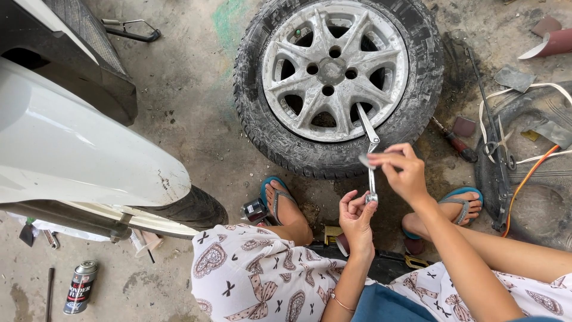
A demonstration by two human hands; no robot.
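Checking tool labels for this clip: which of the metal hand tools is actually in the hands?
The slim silver wrench: left hand grips its lower end, right hand pinches mid-shaft. The screwdriver and pliers lie untouched.

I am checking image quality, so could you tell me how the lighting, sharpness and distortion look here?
Head view: soft, even daylight with faint shadows; no strong glare on the alloy wheel; the left hand, right hand and metal tool are sharp; the white fender looms large and bowed at the edge, suggesting wide-angle distortion.
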